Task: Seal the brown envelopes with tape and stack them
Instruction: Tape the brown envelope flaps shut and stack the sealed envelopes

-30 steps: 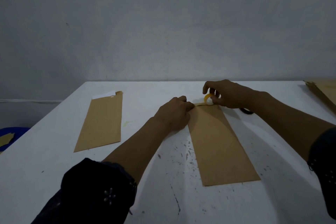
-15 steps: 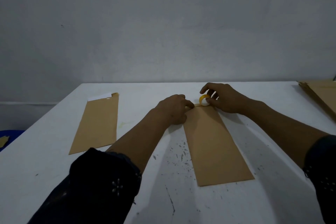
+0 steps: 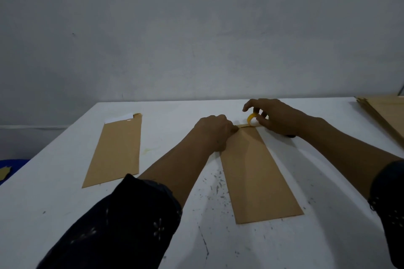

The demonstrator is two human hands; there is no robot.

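Near the desk's point(image 3: 65, 192) far edge, left hand point(image 3: 215, 132) pinches the brown envelope's point(image 3: 255, 172) top; right hand point(image 3: 275, 119) grips the yellow tape roll point(image 3: 251, 119).

This looks like a plain workroom set up for packing or mailing, though the dim frame shows little to say more. A bare grey wall point(image 3: 196, 28) rises straight behind a white table point(image 3: 54, 214) whose top is scuffed and flecked with dark marks, and nothing decorates either. Brown envelopes lie about as stock: one point(image 3: 113, 150) flat at the left, a stack point(image 3: 384, 113) at the far right edge.
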